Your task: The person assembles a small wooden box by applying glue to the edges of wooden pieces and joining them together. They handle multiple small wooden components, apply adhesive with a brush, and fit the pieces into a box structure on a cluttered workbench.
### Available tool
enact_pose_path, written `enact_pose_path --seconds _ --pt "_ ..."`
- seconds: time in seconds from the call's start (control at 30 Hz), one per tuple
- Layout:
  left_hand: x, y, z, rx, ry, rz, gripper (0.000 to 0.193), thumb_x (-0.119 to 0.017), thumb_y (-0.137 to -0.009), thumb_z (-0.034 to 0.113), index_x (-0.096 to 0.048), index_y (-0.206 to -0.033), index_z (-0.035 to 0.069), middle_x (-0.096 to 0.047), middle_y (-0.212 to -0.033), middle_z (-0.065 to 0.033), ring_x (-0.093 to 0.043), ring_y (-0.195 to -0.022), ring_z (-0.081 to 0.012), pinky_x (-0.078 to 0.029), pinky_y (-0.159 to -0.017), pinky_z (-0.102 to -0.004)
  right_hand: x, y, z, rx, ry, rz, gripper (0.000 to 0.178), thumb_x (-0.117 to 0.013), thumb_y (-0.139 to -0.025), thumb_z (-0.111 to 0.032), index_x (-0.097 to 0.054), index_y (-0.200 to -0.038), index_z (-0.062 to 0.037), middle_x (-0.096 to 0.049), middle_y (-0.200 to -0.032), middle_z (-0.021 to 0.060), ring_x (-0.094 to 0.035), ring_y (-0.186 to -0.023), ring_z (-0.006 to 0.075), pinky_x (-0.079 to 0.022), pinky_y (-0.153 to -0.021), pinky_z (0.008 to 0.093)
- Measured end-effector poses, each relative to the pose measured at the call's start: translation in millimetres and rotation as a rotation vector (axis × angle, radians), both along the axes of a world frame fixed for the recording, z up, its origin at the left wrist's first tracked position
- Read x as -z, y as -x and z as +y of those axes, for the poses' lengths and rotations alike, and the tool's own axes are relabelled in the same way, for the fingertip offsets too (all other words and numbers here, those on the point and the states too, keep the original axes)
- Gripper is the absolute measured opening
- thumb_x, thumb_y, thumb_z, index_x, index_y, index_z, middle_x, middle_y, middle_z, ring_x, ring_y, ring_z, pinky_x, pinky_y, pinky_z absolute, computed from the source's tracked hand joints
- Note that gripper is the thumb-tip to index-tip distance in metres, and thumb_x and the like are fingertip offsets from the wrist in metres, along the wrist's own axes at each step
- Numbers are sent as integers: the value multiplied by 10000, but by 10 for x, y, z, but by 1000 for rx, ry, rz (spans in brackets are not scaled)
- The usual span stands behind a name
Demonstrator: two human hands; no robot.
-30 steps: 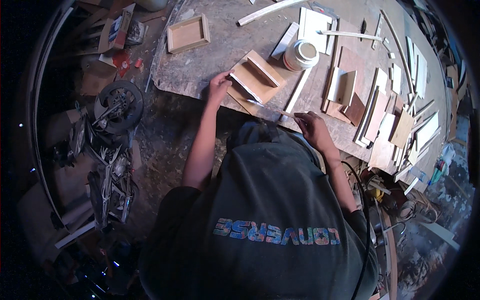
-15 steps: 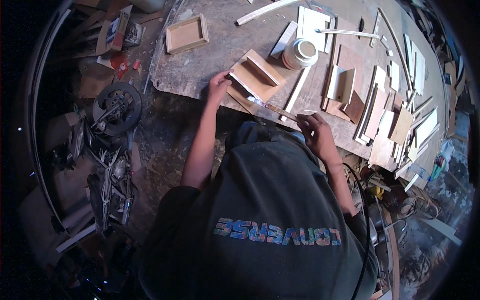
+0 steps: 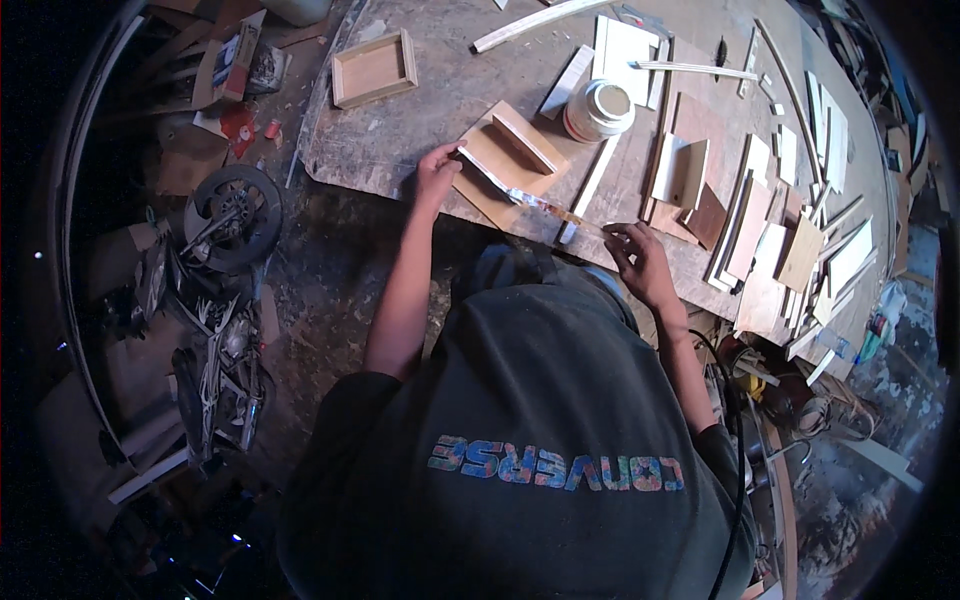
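My left hand [image 3: 436, 176] grips the left end of a narrow wooden strip [image 3: 488, 172] that stands on edge along the near side of a brown wooden panel [image 3: 524, 172]. A second upright strip [image 3: 526, 143] stands on the panel, roughly parallel to the first. Between thumb and fingertips, my right hand [image 3: 640, 262] pinches a thin, glue-smeared stick [image 3: 552, 209]. Its whitened far tip meets the right end of the near strip. Beyond the panel stands a white plastic jar [image 3: 600, 109].
A shallow wooden tray [image 3: 375, 70] sits at the table's far left. Several boards and strips [image 3: 760, 215] cover the right side, around an L-shaped wooden piece [image 3: 682, 170]. The table edge [image 3: 375, 191] runs close in front of me. A motorcycle wheel [image 3: 236, 218] is at left.
My right hand has shifted slightly to the right and nearer, its fingers spreading a little. The stick's tip has moved slightly along the near strip. My left hand stays in place.
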State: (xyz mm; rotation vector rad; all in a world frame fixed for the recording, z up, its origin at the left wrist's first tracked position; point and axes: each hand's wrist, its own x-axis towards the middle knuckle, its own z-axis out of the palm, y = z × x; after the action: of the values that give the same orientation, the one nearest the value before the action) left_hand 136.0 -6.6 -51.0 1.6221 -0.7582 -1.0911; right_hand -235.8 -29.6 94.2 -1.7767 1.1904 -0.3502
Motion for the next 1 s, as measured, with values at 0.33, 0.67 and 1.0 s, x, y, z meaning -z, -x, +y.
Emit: enact_pose_path --seconds 0.33,0.67,1.0 --pt "88 -56 20 33 -68 16 450 -573 -824 -23 -676 -1248 84 -638 -977 18 -571 -886 -86 -457 -861 -239 351 297 128 94 -50 -70 221 -665 -918 -59 -638 -1134 -22 -616 -1047 137 -688 -883 223 -534 -733 305" --pt "-20 -15 10 15 -71 3 470 -574 -808 -28 -674 -1253 85 -613 -931 36 -541 -837 -66 -433 -791 -217 -69 63 108 -19 -203 -31 218 -586 -982 -154 -665 -1123 -8 -686 -970 163 -662 -866 244 -504 -755 329" --pt "28 -37 16 34 -17 22 486 -583 -790 -21 -678 -1252 99 -538 -782 72 -459 -684 -35 -386 -639 -194 -146 -144 378 -146 -47 95 399 -581 -933 -48 -590 -1331 -72 -546 -914 205 -554 -829 342 -466 -799 398"
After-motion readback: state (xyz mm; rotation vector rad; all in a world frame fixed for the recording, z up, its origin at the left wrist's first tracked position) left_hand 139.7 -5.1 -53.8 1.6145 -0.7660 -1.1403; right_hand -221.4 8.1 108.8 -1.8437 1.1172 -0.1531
